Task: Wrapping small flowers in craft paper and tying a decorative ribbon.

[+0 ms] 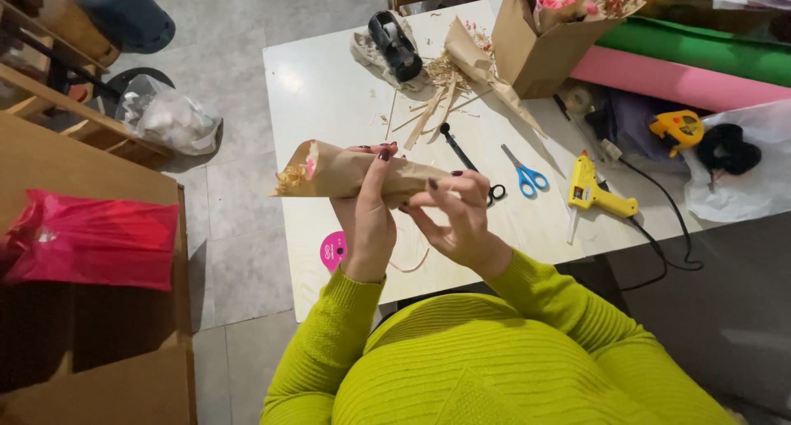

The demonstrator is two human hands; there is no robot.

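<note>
The person stands at the white counter [329,87] and holds a brown paper cone [350,171] in the air above its near edge, lying almost flat with the open mouth to the left. Some dry straw and a bit of pink show in that mouth. The left hand [367,219] is wrapped around the middle of the cone from below, fingers [381,163] closed on the paper. The right hand [461,215] is at the narrow end; its fingers are bent and pinch the paper tail there, though I cannot see well if they hold paper only or also a thin ribbon.

To do this step well, I think the left hand should grip firm but not crush the cone, so the filling stays in place. The right hand should keep the tail twisted tight and close to the left hand, so the wrap does not open. Blue scissors [525,174] and the yellow glue gun [595,192] lie near on the counter, to the right, easy to reach.
</note>
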